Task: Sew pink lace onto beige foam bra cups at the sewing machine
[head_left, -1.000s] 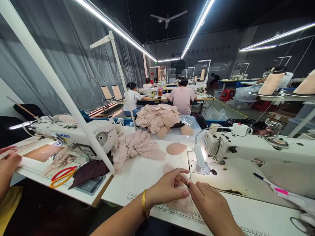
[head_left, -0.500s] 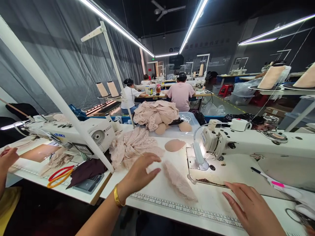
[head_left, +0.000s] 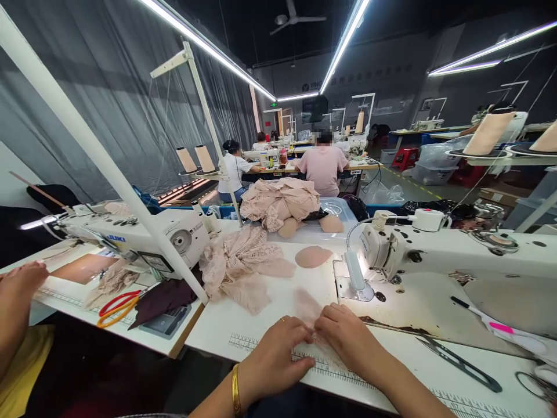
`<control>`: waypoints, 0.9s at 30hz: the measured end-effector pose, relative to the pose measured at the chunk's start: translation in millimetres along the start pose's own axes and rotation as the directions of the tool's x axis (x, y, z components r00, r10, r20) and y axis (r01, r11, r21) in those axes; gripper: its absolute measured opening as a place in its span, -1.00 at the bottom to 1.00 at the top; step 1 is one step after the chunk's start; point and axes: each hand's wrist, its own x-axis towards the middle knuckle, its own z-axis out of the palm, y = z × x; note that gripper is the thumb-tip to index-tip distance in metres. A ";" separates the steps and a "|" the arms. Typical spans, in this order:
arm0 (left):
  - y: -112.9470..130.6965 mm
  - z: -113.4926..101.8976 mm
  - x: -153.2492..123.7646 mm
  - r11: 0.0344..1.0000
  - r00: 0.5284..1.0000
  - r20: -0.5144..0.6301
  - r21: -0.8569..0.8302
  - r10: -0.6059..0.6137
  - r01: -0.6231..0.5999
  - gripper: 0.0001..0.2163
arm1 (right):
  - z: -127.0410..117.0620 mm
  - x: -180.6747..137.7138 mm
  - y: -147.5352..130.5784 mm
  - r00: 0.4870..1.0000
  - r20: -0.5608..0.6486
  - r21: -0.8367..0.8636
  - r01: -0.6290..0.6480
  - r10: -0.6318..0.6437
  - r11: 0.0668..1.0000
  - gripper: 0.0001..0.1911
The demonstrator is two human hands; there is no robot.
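On the white table, a small sheer beige lace piece (head_left: 307, 305) lies under and between my hands, left of the sewing machine (head_left: 435, 247). My right hand (head_left: 348, 339) has its fingers bent down and gathered on the lace, with its thumb hidden. My left hand (head_left: 278, 354) reaches the lace's left edge with its fingertips, while its thumb stands apart from them. A printed ruler strip (head_left: 243, 342) runs beneath both hands. Beyond them lie a beige oval pad (head_left: 313, 256) and a heap of lace (head_left: 243, 261).
Right of my hands are a black slotted tool (head_left: 465, 363) and white-handled scissors (head_left: 505, 331). A plastic bin (head_left: 343, 212) carries more lace at the back. At left, a neighbour's hand (head_left: 21, 284) and orange-red scissors (head_left: 119, 307) are near another machine (head_left: 143, 238).
My right hand has moved left onto the lace, uncovering the black tool. My left hand has come down and right to the lace. The view has shifted slightly.
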 end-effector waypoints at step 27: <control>1.2 3.2 45.0 0.730 0.957 -0.091 -0.668 -0.275 0.146 -0.60 | -3.2 -30.3 -6.2 0.872 -0.092 0.708 -0.281 0.480 0.648 -0.40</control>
